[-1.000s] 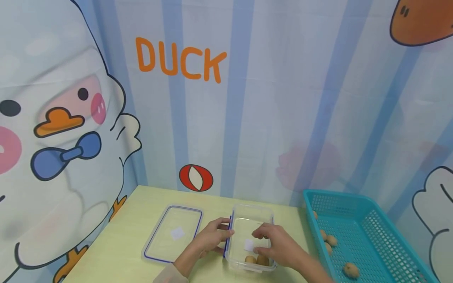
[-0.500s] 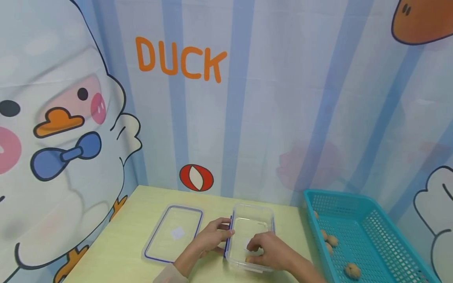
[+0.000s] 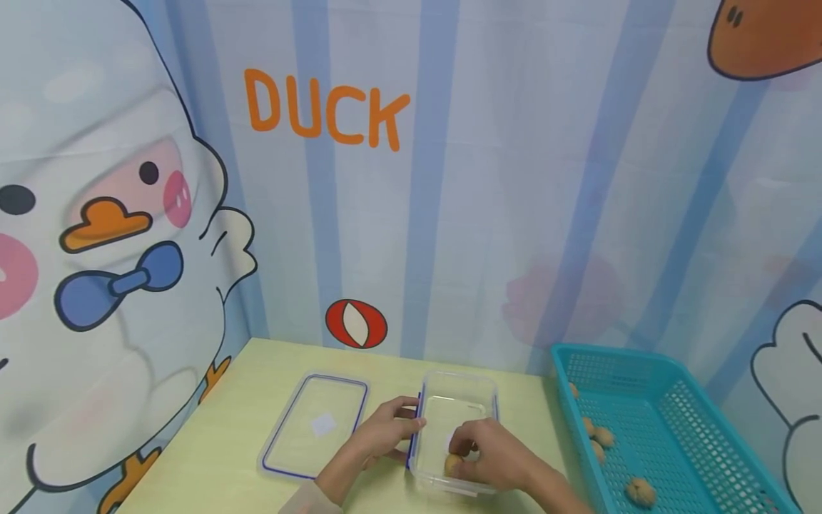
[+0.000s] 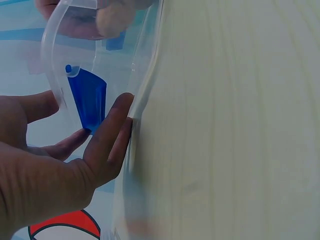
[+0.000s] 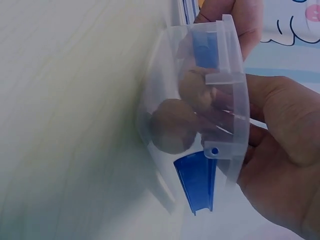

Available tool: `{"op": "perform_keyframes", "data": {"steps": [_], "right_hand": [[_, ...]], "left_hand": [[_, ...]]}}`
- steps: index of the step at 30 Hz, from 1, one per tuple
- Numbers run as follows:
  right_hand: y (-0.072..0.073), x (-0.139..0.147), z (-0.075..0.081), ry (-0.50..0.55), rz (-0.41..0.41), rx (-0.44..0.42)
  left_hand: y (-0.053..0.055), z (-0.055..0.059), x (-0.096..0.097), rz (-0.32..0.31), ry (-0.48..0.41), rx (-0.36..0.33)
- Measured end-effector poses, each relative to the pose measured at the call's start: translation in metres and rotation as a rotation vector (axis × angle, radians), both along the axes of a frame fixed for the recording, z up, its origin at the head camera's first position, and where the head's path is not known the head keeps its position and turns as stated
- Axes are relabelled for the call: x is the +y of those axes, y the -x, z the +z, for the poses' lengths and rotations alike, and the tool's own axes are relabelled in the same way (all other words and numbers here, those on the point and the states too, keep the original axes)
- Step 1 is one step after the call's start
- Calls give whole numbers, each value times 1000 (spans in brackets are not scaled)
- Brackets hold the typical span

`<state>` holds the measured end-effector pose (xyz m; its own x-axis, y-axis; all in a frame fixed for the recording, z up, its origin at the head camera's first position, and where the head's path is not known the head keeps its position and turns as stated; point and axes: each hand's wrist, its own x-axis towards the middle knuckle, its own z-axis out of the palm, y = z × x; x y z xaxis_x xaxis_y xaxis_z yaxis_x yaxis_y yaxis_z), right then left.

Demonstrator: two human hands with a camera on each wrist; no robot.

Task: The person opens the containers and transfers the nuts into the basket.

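A clear plastic container (image 3: 443, 400) with blue side latches stands uncovered on the table. My left hand (image 3: 385, 428) holds its left side, one fingertip over the rim and the others against the outer wall, beside the blue latch (image 4: 90, 100) in the left wrist view. Inside the container's near end, my right hand (image 3: 491, 453) pinches a round brown walnut (image 3: 453, 465) between thumb and fingers. Through the clear wall, the right wrist view shows one walnut (image 5: 174, 126) near the bottom and another (image 5: 195, 90) at the fingers.
The clear lid (image 3: 302, 435) with a blue seal lies left of the container. A turquoise perforated basket (image 3: 706, 435) stands at the right, with several walnuts (image 3: 640, 492) along its left side. A duck-print curtain (image 3: 488, 214) hangs behind the table (image 3: 212, 457).
My right hand has lowered into the container's near end, and its fingers have closed on a walnut there. My left hand has stayed at the container's left side.
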<state>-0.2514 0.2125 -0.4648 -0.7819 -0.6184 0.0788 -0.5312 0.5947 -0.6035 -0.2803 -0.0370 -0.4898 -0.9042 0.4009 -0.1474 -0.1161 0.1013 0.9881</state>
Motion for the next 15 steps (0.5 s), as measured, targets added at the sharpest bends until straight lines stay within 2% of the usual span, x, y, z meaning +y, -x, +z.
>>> {"op": "perform_keyframes", "data": {"steps": [4,9,15], "right_hand": [[-2,10,12,43,-42,31],[-10,33,36,65,-60,163],[-23,67,58,88,-153,266]], "left_hand": [[0,0,0,0,2,-1],[1,-1,-1,0,-2,-9],[3,-3,-1,-3,6,-11]]}}
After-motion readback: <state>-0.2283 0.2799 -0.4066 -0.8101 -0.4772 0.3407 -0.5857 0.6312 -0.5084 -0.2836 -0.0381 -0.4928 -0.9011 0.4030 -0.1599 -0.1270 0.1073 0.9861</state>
